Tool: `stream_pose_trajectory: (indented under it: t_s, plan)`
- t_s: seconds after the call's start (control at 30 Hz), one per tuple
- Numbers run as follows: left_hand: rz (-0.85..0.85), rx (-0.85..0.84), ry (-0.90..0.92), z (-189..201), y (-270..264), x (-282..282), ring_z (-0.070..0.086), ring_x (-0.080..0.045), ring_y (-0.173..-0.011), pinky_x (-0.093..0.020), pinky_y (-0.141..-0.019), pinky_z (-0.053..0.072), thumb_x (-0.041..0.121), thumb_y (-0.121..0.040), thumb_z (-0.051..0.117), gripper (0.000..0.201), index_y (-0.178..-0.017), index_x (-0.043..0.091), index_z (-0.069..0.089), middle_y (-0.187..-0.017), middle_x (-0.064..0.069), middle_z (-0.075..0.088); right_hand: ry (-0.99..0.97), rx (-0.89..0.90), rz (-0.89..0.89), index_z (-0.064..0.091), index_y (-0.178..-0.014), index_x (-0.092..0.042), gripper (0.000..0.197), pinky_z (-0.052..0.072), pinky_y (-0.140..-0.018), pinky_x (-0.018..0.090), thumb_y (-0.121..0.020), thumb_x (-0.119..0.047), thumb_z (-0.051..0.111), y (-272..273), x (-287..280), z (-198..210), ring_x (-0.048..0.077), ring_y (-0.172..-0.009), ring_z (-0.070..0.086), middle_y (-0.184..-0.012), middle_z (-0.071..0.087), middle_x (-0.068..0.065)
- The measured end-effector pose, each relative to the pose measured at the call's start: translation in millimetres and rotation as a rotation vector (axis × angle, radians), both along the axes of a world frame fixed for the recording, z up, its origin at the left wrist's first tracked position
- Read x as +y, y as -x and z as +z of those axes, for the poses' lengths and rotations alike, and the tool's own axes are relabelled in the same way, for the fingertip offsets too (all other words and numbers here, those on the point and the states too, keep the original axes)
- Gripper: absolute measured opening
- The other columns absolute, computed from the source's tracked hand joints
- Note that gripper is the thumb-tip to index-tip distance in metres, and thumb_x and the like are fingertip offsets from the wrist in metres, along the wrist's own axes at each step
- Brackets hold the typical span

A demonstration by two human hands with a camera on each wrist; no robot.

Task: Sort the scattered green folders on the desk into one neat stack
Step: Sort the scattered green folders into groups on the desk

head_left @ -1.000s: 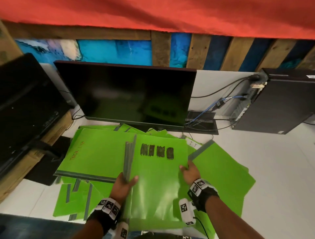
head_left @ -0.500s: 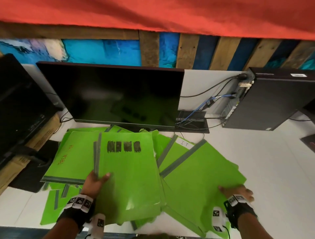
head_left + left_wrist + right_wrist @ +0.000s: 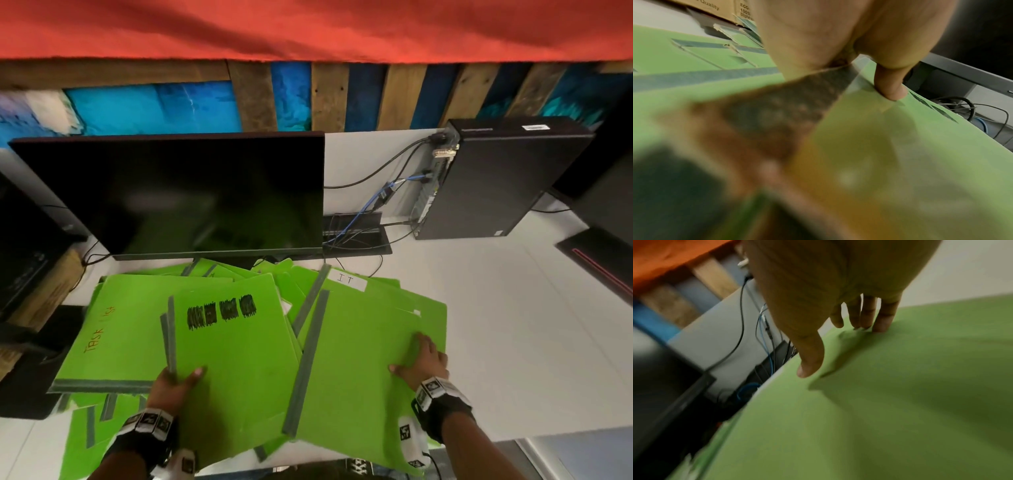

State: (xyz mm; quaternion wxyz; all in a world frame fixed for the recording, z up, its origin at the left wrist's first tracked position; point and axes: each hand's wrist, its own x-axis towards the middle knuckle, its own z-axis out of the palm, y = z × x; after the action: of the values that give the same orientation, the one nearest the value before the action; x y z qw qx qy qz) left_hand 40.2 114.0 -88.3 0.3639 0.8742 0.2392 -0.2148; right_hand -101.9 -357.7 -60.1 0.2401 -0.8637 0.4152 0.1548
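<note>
Several green folders with grey spines lie scattered on the white desk (image 3: 513,325) below the monitor. My left hand (image 3: 176,383) grips a small stack of folders (image 3: 233,359) by its grey spine edge, thumb on the top cover with black scribbles; in the left wrist view the thumb (image 3: 890,84) presses on the green cover (image 3: 920,146). My right hand (image 3: 421,363) lies flat with spread fingers on a large green folder (image 3: 359,359) to the right; the fingertips (image 3: 879,324) touch that folder (image 3: 879,402). A folder labelled "IT" (image 3: 347,281) lies behind, and one marked "TASK" (image 3: 120,325) lies at the left.
A black monitor (image 3: 178,195) stands right behind the folders. A black computer case (image 3: 496,181) with cables (image 3: 376,202) stands at the back right. A cardboard box and a dark object (image 3: 27,359) sit at the left. White desk surface extends to the right.
My right hand moved from the right front corner of the big folder up and left onto its cover. The left hand keeps its grip on the stack, which shifted slightly.
</note>
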Motion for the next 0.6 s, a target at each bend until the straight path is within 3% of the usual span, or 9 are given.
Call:
stream_pose_trajectory:
  t_s: [0.07,0.17,0.27,0.37,0.6]
  plan:
    - [-0.025,-0.007,-0.012,29.7,6.2,-12.4,0.056,-0.047,-0.108,-0.053,-0.095,0.046,0.045,-0.075,0.076,0.075,-0.12,-0.01,0.051,-0.12,-0.033,0.058,-0.081,-0.077,-0.157,0.023,-0.148,-0.016,0.108,0.028,-0.113,0.041,-0.063,-0.049,0.082,-6.1,5.1,0.7,0.034,-0.138,0.03,-0.152,0.027,0.011]
    - [-0.045,0.001,-0.005,41.2,9.2,-17.4,0.054,-0.047,-0.111,-0.051,-0.096,0.044,0.039,-0.078,0.074,0.071,-0.122,-0.01,0.048,-0.123,-0.034,0.055,-0.292,-0.171,-0.422,0.024,-0.148,-0.013,0.11,0.039,-0.106,0.047,-0.062,-0.041,0.086,-18.6,7.0,5.6,0.038,-0.132,0.039,-0.147,0.032,0.018]
    - [-0.062,-0.016,-0.014,43.8,9.0,-17.8,0.052,-0.047,-0.114,-0.05,-0.098,0.042,0.034,-0.081,0.073,0.068,-0.123,-0.013,0.047,-0.126,-0.035,0.053,-0.421,-0.158,-0.441,0.026,-0.146,-0.006,0.105,0.042,-0.104,0.045,-0.063,-0.029,0.087,-28.6,9.8,9.0,0.037,-0.128,0.046,-0.144,0.042,0.018]
    - [-0.05,-0.024,0.0,45.5,10.0,-18.8,0.048,-0.048,-0.12,-0.051,-0.102,0.039,0.033,-0.082,0.072,0.071,-0.128,-0.013,0.043,-0.132,-0.036,0.048,-0.43,-0.136,-0.423,0.037,-0.137,0.002,0.085,0.044,-0.101,0.038,-0.069,-0.017,0.084,-35.4,15.9,6.4,0.034,-0.123,0.052,-0.135,0.052,0.015]
    - [-0.031,-0.043,0.047,50.2,13.6,-21.1,0.047,-0.046,-0.122,-0.051,-0.103,0.039,0.034,-0.081,0.072,0.074,-0.13,-0.011,0.042,-0.134,-0.034,0.047,-0.4,-0.425,-0.481,0.042,-0.136,-0.002,0.067,0.047,-0.097,0.047,-0.08,-0.022,0.074,-26.0,4.1,5.0,0.035,-0.111,0.059,-0.125,0.06,0.019]
